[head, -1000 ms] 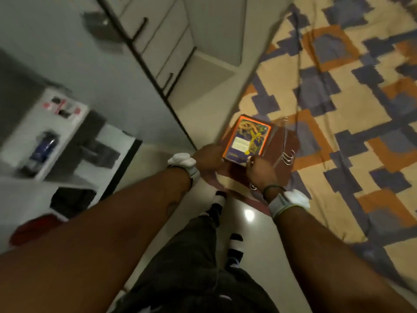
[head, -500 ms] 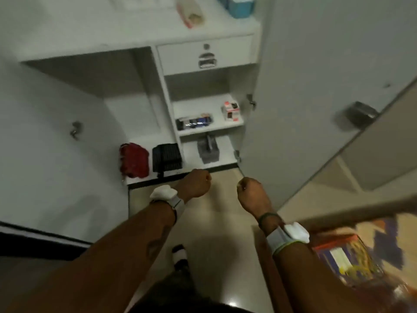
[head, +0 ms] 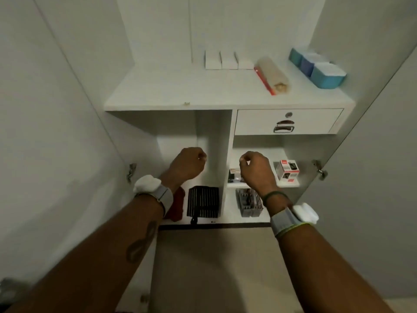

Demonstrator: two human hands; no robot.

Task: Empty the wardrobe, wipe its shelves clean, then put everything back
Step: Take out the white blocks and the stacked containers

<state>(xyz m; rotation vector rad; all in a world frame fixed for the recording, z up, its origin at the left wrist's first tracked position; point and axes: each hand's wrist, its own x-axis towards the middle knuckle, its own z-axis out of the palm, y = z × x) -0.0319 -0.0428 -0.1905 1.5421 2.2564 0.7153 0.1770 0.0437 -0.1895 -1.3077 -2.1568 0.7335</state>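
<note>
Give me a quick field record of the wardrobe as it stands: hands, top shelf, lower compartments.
left hand: fingers curled, empty, before lower left compartment
right hand: fingers curled, empty, before small shelf
top shelf: three white boxes, wrapped roll, blue boxes
drawer: closed
lower left compartment: red item, black striped item
lower right: red-and-white box on small shelf, grey basket below

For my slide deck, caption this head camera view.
Left hand and right hand, curled and empty, before the open wardrobe with stocked shelves.

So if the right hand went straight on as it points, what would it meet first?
Likely the wardrobe's upright divider, up-left of the right hand; depth is unclear, so it might enter above the small shelf.
</note>
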